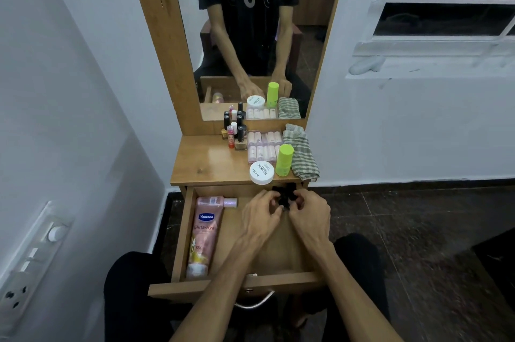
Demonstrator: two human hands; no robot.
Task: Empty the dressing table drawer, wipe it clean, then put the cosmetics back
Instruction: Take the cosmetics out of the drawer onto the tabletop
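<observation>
The wooden drawer is pulled out below the dressing table top. A pink Vaseline lotion tube lies along the drawer's left side. At the drawer's back right, my left hand and my right hand both hold a small black hair accessory between curled fingers. On the table top stand several nail polish bottles, a clear box of small pink bottles, a white round jar, a lime green bottle and a striped grey-green cloth.
A mirror rises behind the table top and reflects my arms. A white wall with a switch panel is on the left. A window is on the right, above a dark tiled floor. My knees flank the drawer front.
</observation>
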